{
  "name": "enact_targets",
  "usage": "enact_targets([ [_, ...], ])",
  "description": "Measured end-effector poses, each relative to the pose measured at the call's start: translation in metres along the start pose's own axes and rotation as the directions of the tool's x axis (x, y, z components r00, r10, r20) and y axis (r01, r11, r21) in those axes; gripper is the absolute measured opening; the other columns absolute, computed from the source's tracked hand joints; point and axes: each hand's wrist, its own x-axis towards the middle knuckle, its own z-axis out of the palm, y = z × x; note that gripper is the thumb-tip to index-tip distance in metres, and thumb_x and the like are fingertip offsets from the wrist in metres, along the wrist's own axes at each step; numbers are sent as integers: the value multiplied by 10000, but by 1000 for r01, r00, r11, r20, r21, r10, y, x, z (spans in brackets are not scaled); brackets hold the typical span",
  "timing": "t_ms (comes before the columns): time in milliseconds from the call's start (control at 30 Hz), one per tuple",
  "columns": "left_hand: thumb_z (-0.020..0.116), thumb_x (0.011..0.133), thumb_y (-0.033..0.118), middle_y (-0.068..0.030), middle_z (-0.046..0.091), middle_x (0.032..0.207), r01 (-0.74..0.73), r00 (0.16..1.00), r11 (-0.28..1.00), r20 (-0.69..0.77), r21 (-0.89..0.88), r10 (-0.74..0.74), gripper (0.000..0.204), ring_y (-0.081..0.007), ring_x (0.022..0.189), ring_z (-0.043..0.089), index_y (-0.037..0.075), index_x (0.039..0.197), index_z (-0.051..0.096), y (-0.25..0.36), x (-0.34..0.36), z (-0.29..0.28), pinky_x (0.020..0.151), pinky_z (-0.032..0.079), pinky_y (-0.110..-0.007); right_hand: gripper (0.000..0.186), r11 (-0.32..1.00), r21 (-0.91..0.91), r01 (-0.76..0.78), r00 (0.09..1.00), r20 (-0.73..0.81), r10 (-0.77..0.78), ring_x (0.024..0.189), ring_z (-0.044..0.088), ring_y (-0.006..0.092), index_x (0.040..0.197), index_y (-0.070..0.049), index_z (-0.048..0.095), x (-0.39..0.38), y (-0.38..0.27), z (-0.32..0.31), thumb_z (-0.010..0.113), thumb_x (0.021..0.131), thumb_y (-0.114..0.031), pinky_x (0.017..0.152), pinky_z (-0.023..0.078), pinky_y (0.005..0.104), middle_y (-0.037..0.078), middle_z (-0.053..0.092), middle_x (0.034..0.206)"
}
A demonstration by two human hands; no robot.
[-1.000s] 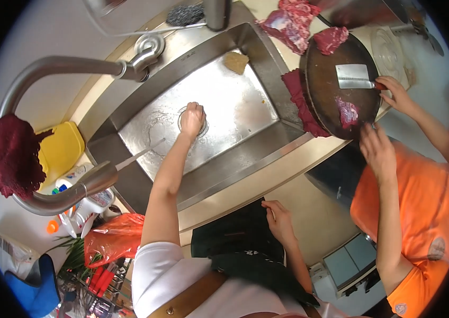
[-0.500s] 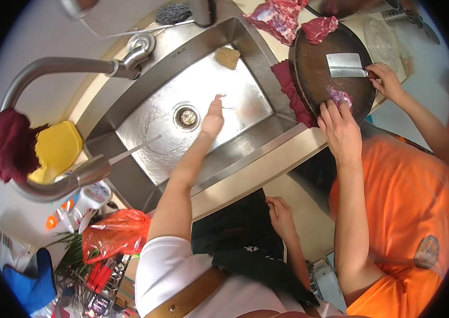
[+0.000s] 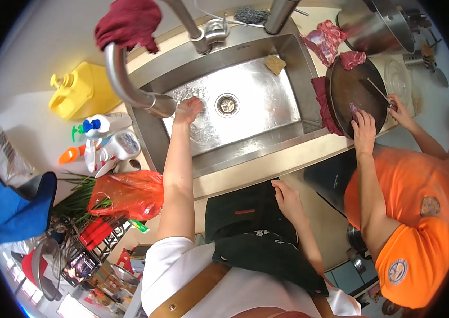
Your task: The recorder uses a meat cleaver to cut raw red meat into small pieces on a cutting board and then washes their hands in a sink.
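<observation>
My left hand (image 3: 189, 109) reaches into the steel sink (image 3: 224, 147), under the spout of the tap (image 3: 162, 105). Its fingers are stretched out with nothing in them, and water runs over the sink floor around it. To its right is the round drain (image 3: 227, 105). My right hand (image 3: 289, 201) hangs in front of the counter edge, near my dark apron (image 3: 245, 212); its fingers are loosely extended and hold nothing I can see. A brown sponge (image 3: 275, 64) lies in the sink's far right corner. Over the tap's curved neck hangs a dark red cloth (image 3: 129, 24).
On the right, a co-worker in an orange shirt (image 3: 410, 185) holds a knife (image 3: 378, 89) and a piece of meat on a round board (image 3: 349, 87). More raw meat (image 3: 326, 43) lies behind it. Left of the sink stand a yellow jug (image 3: 84, 93), spray bottles and a red plastic bag (image 3: 129, 193).
My left hand has moved from right of the drain to the left, under the spout. My view has shifted leftward. The co-worker's knife has turned from flat to edge-on.
</observation>
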Motion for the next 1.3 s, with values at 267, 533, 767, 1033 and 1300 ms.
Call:
enact_targets([
  [267,504,950,77,-136,607,995,-205,976,979,-71,12,205,263,-223,792,577,-40,1186,500,-1,0,-12,628,454,-326,183,991,-35,129,990,56,-127,926,641,377,1050,53,626,6,-26,11,530,897,21,818,510,403,205,653,996],
  [533,555,923,101,-43,556,669,-100,988,936,-77,338,134,75,-143,442,456,37,959,542,5,-69,27,371,312,-270,220,944,-83,320,934,194,-300,986,616,388,1078,59,612,69,-71,14,533,878,13,864,492,420,212,634,1037],
  [767,365,955,-16,-186,608,1134,-255,965,955,26,-152,262,454,-180,826,605,-21,1406,411,17,-74,-30,591,492,-295,362,591,-16,807,570,287,-770,1080,561,411,1172,22,569,138,-217,73,534,814,69,938,457,466,228,600,1132],
  [1033,383,1036,189,-239,522,1280,-484,762,579,10,-656,647,408,-319,1170,556,-109,1316,392,186,-221,12,998,478,-422,334,458,-215,863,465,-21,-885,1008,629,409,1184,7,621,305,-432,155,571,856,-38,871,520,416,242,666,1044],
  [1300,291,1069,307,-240,412,1409,-382,747,442,11,-812,665,535,-368,1314,435,-100,1415,261,289,-257,10,1134,382,-470,373,776,-124,618,774,268,-573,1036,669,312,1148,-63,705,374,-491,185,734,816,-232,926,525,379,205,688,1104],
])
